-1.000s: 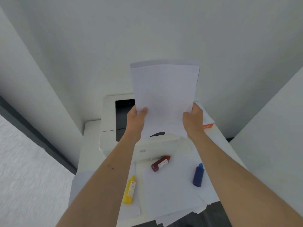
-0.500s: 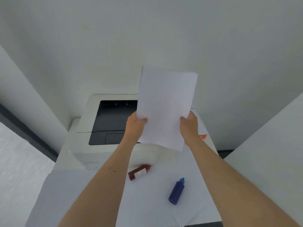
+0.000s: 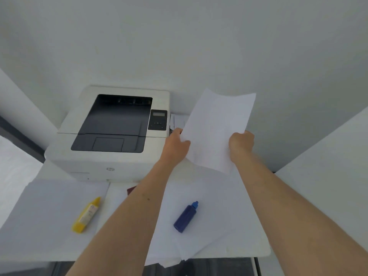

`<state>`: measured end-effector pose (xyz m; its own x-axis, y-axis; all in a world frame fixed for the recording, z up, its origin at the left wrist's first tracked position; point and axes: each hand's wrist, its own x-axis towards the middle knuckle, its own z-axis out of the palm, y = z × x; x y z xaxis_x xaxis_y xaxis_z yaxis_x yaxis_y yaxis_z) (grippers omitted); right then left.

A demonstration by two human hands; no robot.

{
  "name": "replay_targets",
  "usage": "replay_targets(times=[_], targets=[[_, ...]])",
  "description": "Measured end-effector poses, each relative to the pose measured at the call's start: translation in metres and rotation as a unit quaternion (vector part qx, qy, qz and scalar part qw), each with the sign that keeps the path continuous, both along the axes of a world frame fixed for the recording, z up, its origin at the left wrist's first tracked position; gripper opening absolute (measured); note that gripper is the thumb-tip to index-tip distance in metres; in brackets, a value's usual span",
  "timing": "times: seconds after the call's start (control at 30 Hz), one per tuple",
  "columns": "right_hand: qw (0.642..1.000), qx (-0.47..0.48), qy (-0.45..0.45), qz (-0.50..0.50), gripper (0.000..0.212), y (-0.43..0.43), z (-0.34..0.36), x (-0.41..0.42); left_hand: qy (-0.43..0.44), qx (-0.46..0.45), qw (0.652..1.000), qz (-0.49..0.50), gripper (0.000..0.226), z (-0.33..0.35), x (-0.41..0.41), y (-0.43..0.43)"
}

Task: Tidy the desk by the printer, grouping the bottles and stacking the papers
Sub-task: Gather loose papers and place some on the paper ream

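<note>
Holding one sheet [image 3: 217, 128] up in the air, right of the printer [image 3: 111, 132], above the far right part of the desk [image 3: 256, 250]. Left hand [image 3: 176, 145] pinched on sheet's left edge, right hand [image 3: 241, 145] pinched on its right edge, both near the sheet's lower end. Long axis of sheet runs up and away, top tilted slightly right; lower corner hangs just between and below the hands.

Loose papers [image 3: 201, 226] lie straight below and nearer than the hands, fanned untidily, some overhanging the near desk edge. Right hand roughly over that pile's far end; left hand nearer the printer. Another flat paper [image 3: 49, 212] lies well apart at near left.

Blue bottle [image 3: 186, 217] lies on its side on the right pile, cap pointing far-right. Yellow bottle [image 3: 86, 215] lies on the left paper, cap far. Dark red bit [image 3: 131, 190] peeks from behind left forearm, probably a third bottle, mostly hidden.

Likely next: lower sheet down and nearer onto the right pile; blue bottle sits in the landing zone, so expect a clash unless cleared.
</note>
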<state>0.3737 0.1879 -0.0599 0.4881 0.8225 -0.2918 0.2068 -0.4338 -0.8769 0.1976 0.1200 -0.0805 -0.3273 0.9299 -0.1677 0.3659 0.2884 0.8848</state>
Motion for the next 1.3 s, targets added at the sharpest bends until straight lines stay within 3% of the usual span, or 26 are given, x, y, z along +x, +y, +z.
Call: replay_targets(times=[0.1, 0.23, 0.27, 0.3, 0.33, 0.37, 0.47, 0.57, 0.6, 0.63, 0.67, 0.7, 0.73, 0.77, 0.8, 0.83, 0.9, 0.93, 1.03, 1.1, 1.2, 1.3], targets=[[0.998, -0.04, 0.017, -0.035, 0.047, 0.0, -0.012, 0.007, -0.009, -0.006, 0.999, 0.046, 0.022, -0.011, 0.004, 0.002], [0.994, -0.078, 0.08, -0.017, 0.035, -0.007, -0.022, 0.009, -0.027, -0.024, 0.996, 0.085, 0.033, -0.028, 0.009, 0.002], [0.992, -0.125, -0.007, 0.01, 0.033, -0.014, -0.026, 0.011, -0.03, -0.025, 0.995, 0.092, 0.036, -0.033, 0.012, 0.001], [0.961, -0.17, -0.184, 0.114, 0.03, -0.016, -0.035, 0.012, -0.039, -0.025, 0.994, 0.099, 0.04, -0.039, 0.014, 0.001], [0.929, -0.188, -0.276, 0.161, 0.029, -0.015, -0.036, 0.009, -0.057, -0.025, 0.992, 0.11, 0.045, -0.044, 0.016, 0.001], [0.916, -0.196, -0.298, 0.185, 0.028, -0.015, -0.038, 0.007, -0.087, -0.027, 0.988, 0.125, 0.05, -0.049, 0.017, 0.002], [0.923, -0.205, -0.271, 0.179, 0.032, -0.007, -0.046, 0.003, -0.203, -0.03, 0.965, 0.162, 0.066, -0.063, 0.022, 0.008], [0.956, -0.165, -0.172, 0.172, 0.021, 0.006, -0.065, 0.004, -0.212, -0.065, 0.964, 0.146, 0.064, -0.073, 0.029, 0.018], [0.977, -0.168, -0.084, 0.097, 0.017, 0.014, -0.066, -0.001, -0.189, -0.077, 0.971, 0.122, 0.057, -0.074, 0.033, 0.02], [0.981, -0.176, 0.08, 0.005, 0.012, 0.026, -0.067, -0.007, -0.162, -0.089, 0.978, 0.095, 0.044, -0.076, 0.036, 0.022], [0.961, -0.125, 0.242, -0.039, 0.018, 0.031, -0.067, -0.009, -0.133, -0.103, 0.983, 0.07, 0.029, -0.077, 0.039, 0.021], [0.956, -0.091, 0.274, -0.056, 0.033, 0.036, -0.069, -0.015, -0.1, -0.122, 0.986, 0.046, 0.021, -0.079, 0.042, 0.018], [0.952, -0.119, 0.281, -0.021, 0.033, 0.039, -0.069, -0.021, -0.065, -0.147, 0.987, 0.017, 0.022, -0.083, 0.044, 0.014], [0.969, -0.134, 0.206, 0.022, 0.028, 0.041, -0.067, -0.025, -0.031, -0.177, 0.984, -0.015, 0.025, -0.087, 0.045, 0.009], [0.978, -0.13, 0.162, 0.003, 0.023, 0.046, -0.073, -0.026, -0.003, -0.206, 0.977, -0.047, 0.027, -0.089, 0.044, 0.004], [0.978, -0.149, 0.145, -0.001, 0.025, 0.046, -0.078, -0.027, 0.017, -0.228, 0.971, -0.076, 0.027, -0.092, 0.043, -0.001], [0.975, -0.191, 0.033, 0.106, 0.036, 0.041, -0.078, -0.041, 0.036, -0.256, 0.958, -0.124, 0.026, -0.097, 0.039, -0.007], [0.973, -0.179, 0.108, 0.099, 0.035, 0.047, -0.086, -0.046, 0.038, -0.266, 0.952, -0.144, 0.024, -0.099, 0.037, -0.009], [0.941, -0.144, 0.3, 0.066, 0.005, 0.061, -0.097, -0.052, 0.066, -0.288, 0.931, -0.215, 0.029, -0.106, 0.033, -0.02], [0.918, -0.127, 0.375, 0.023, 0.015, 0.059, -0.1, -0.058, 0.114, -0.319, 0.902, -0.268, 0.047, -0.111, 0.035, -0.032], [0.887, -0.229, 0.402, -0.01, 0.018, 0.063, -0.1, -0.061, 0.239, -0.346, 0.841, -0.341, 0.072, -0.122, 0.039, -0.047], [0.905, -0.277, 0.322, 0.038, 0.018, 0.066, -0.102, -0.059, 0.27, -0.349, 0.815, -0.375, 0.074, -0.13, 0.042, -0.055]])
